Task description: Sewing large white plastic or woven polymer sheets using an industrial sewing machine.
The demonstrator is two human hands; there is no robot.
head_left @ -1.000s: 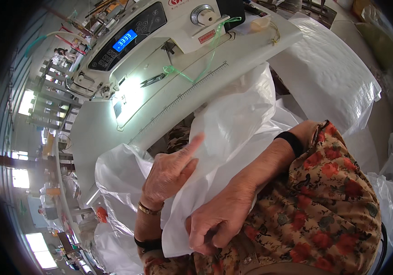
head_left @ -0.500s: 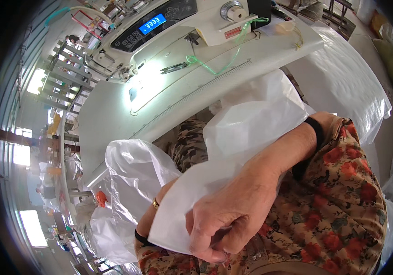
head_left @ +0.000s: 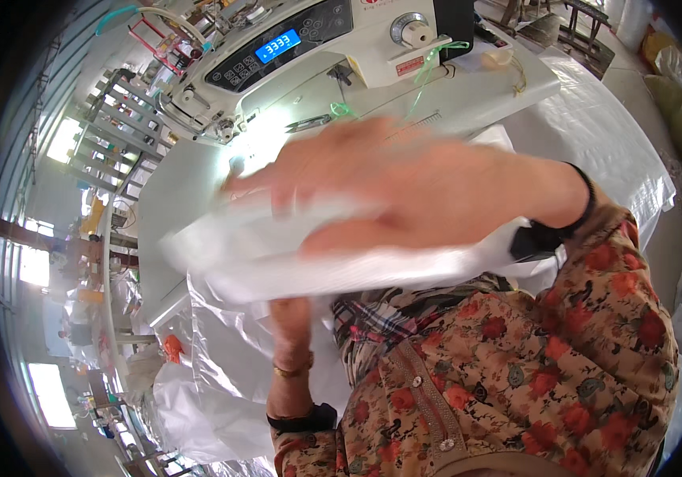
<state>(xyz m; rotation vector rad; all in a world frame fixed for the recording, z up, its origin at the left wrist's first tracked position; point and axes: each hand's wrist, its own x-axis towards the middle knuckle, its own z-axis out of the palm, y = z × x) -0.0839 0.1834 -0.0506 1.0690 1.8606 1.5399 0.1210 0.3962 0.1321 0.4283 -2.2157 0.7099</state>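
A folded white sheet of thin, slightly glossy material (head_left: 238, 270) is held up in front of the sewing machine, smeared by motion. Over it stretches my right hand (head_left: 389, 191), blurred, its fingers extended and the thumb apart; it seems to lie along the sheet rather than grip it. My left hand (head_left: 289, 318) comes up from below behind the sheet, which covers its fingers. The white sewing machine (head_left: 373, 48) stands beyond, its lamp lighting the needle area. Thread snips (head_left: 309, 123) lie on the machine bed, close to a green thread (head_left: 341, 109).
The pale sewing table (head_left: 166, 207) runs across in front of me. More white sheeting (head_left: 611, 135) drapes over its right side, and crumpled sheeting (head_left: 206, 405) hangs at lower left. A dark tool (head_left: 490, 32) lies at the table's far right.
Both hands have risen from my lap toward the table, bringing the white sheet up with them. The right hand's curled fingers have stretched out. The left hand now reaches up beneath the sheet.
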